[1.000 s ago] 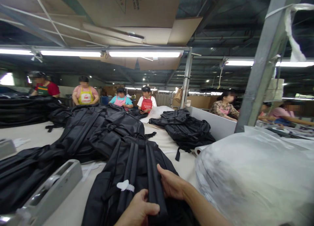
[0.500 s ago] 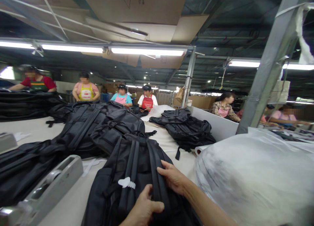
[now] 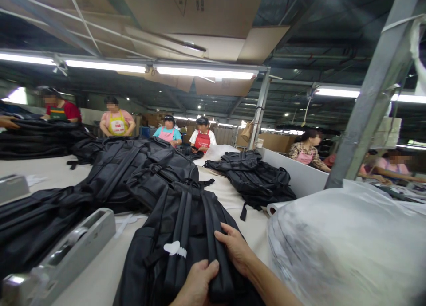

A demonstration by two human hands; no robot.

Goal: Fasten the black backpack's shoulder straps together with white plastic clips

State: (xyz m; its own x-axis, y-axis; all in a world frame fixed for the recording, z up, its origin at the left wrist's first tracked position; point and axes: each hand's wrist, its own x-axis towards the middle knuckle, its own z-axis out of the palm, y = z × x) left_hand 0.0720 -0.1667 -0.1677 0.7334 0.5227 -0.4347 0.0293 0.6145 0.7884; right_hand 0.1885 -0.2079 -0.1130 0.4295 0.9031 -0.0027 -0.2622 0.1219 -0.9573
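A black backpack [image 3: 146, 248] lies on the table right in front of me, its two shoulder straps facing up. A white paper-like strip [image 3: 175, 249] is wrapped around its left strap. My left hand [image 3: 199, 280] is closed on the lower part of the right shoulder strap [image 3: 211, 221], thumb on top and the other fingers mostly hidden. Higher up, my right hand [image 3: 235, 248] grips the outer edge of that same strap between thumb and fingers, some of them hidden behind it.
A grey tape dispenser [image 3: 80, 253] stands left of the backpack. More black backpacks [image 3: 113, 173] pile up behind it, with others [image 3: 256, 175] at the back right. A large clear plastic bundle [image 3: 342, 239] bulges at the right by a metal post [image 3: 369, 93]. Several co-workers [image 3: 203, 139] are beyond the table.
My left hand's thumb and fingers have closed together on the strap. My right hand stays at the strap's edge. The view has shifted slightly, moving the scene a little right.
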